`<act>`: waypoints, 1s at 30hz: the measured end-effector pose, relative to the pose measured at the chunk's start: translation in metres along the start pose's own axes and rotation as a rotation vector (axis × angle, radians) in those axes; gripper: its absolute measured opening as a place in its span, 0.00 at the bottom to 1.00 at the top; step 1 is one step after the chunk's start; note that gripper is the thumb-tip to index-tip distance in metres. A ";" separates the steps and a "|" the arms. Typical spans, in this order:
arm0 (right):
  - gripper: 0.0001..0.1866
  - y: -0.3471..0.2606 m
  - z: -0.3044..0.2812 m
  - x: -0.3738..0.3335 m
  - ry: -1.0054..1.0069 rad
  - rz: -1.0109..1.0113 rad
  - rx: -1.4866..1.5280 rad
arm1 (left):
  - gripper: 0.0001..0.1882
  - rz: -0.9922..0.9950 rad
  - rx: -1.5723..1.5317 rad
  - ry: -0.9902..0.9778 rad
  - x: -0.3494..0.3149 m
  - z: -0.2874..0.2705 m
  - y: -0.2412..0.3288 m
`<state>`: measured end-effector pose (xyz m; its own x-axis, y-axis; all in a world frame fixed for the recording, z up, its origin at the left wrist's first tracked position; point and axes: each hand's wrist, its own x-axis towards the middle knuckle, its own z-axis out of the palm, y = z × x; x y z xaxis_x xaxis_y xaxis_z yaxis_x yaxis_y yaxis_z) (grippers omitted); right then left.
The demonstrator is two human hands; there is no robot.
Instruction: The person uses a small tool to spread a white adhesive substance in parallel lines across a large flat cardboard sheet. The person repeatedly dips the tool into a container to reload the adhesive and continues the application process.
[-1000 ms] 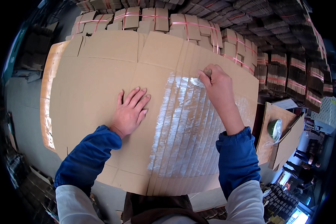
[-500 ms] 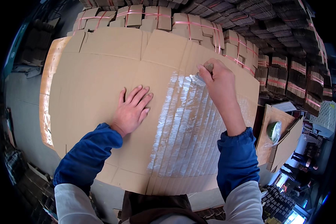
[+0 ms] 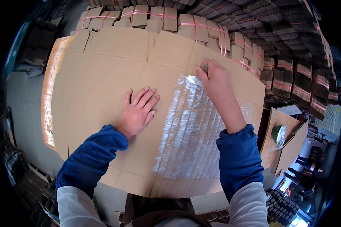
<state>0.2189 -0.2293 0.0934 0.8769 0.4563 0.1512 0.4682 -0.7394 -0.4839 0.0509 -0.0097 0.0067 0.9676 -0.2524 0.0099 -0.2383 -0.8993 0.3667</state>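
Strapped bundles (image 3: 193,28) crowd the far edge of cardboard sheets (image 3: 98,83) on the surface (image 3: 48,94); right hand (image 3: 217,80), grip wrapped round a tool handle (image 3: 204,67); left hand (image 3: 137,112), grip spread flat on them

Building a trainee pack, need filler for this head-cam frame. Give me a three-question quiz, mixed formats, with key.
1. True or false: the left hand rests palm down on the brown cardboard.
2. Multiple choice: where do the white streaks lie?
A) left of the left hand
B) under the left hand
C) right of the left hand
3. Short answer: what is the right hand doing?

Key:
1. True.
2. C.
3. Gripping a tool by its handle at the far end of the white streaks; the hand hides too much to tell what kind of tool.
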 end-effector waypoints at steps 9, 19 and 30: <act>0.13 -0.002 -0.001 -0.001 -0.003 0.027 0.009 | 0.26 0.000 -0.003 0.009 0.001 0.001 0.000; 0.05 0.015 -0.022 -0.018 -0.075 0.281 0.689 | 0.26 0.002 -0.015 0.014 -0.001 0.001 -0.001; 0.06 0.020 -0.005 -0.014 -0.141 0.280 0.626 | 0.26 0.002 -0.006 0.016 -0.002 0.002 -0.002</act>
<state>0.2166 -0.2530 0.0859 0.9130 0.3815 -0.1446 0.0384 -0.4333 -0.9004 0.0498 -0.0079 0.0042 0.9683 -0.2483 0.0251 -0.2396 -0.8968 0.3720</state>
